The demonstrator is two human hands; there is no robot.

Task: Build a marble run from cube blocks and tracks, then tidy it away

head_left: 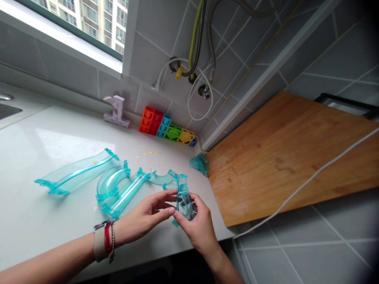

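Note:
Close to the counter's front edge, my right hand (201,225) grips a clear teal plastic track piece (183,193), fingers around its right side. My left hand (148,215) reaches in from the left, fingertips at the piece's left side and thumb near my right thumb; part of its fingers is hidden behind the piece. Left of my hands lie more teal parts: a straight channel (126,197), a curved channel (111,183) and a long wavy one (79,171). A small curved piece (162,179) lies just behind the held one.
A purple-white figure (117,112) and a row of coloured pop-it blocks (164,124) stand along the wall. Another teal piece (199,163) sits beside a large wooden board (293,161). A white cable (296,193) crosses the board. Yellow crumbs (152,152) dot the counter (65,225).

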